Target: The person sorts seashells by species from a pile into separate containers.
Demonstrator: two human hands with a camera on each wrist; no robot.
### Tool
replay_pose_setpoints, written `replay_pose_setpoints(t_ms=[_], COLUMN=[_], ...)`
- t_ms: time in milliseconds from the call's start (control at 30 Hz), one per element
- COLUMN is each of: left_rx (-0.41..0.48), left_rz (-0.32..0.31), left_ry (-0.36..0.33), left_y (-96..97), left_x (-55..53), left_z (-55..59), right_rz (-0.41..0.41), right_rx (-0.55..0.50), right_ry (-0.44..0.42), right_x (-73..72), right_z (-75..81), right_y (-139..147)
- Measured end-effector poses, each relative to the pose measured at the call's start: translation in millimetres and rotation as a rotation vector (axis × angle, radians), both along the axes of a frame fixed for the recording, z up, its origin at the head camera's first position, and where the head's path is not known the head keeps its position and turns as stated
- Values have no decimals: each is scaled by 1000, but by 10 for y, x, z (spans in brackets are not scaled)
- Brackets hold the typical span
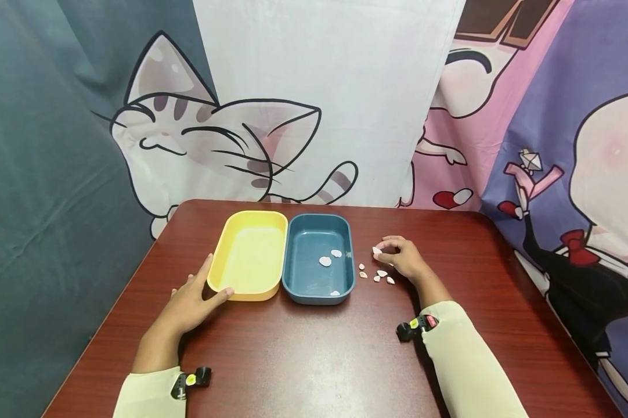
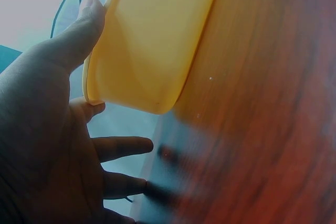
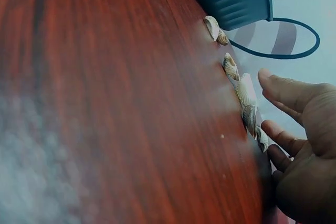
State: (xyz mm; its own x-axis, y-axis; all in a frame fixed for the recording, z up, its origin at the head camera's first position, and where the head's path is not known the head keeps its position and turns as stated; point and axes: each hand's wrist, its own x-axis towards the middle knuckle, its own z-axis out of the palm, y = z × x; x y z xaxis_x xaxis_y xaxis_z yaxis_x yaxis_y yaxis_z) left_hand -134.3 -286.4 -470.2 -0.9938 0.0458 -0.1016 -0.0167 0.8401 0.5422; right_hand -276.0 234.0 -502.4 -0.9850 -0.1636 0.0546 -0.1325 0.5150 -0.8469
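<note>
My left hand (image 1: 190,303) is at the near left corner of a yellow tray (image 1: 233,296). Its thumb and index finger lie spread and fairly straight against the rim; the other fingers (image 2: 126,148) extend free of the tray in the left wrist view. My right hand (image 1: 405,256) pinches a white seashell (image 1: 376,251) between thumb and fingertips, above the table right of a blue tray (image 1: 314,300). That shell is hidden in the right wrist view. Several ribbed seashells (image 3: 245,92) lie on the table close to this hand.
Inside the blue tray are three white shells, one being a shell (image 1: 325,262) near its middle. Both trays stand side by side on a dark red wooden table (image 1: 272,360). A cartoon-printed curtain (image 1: 324,69) hangs behind the table and along its sides.
</note>
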Motion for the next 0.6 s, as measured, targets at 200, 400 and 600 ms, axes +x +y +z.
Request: replay_pose_setpoints(t_ms=[200, 400, 600], left_rx=[5, 6, 7], left_rz=[0, -2, -1], left_ry=[1, 2, -6], left_y=[5, 5, 0], left_x=[2, 0, 4], left_z=[15, 19, 10], right_rz=[-22, -81, -123], right_rx=[-15, -64, -102], right_ry=[16, 1, 44], right_x=[10, -6, 1], right_z=[83, 135, 267], right_y=[-23, -52, -150])
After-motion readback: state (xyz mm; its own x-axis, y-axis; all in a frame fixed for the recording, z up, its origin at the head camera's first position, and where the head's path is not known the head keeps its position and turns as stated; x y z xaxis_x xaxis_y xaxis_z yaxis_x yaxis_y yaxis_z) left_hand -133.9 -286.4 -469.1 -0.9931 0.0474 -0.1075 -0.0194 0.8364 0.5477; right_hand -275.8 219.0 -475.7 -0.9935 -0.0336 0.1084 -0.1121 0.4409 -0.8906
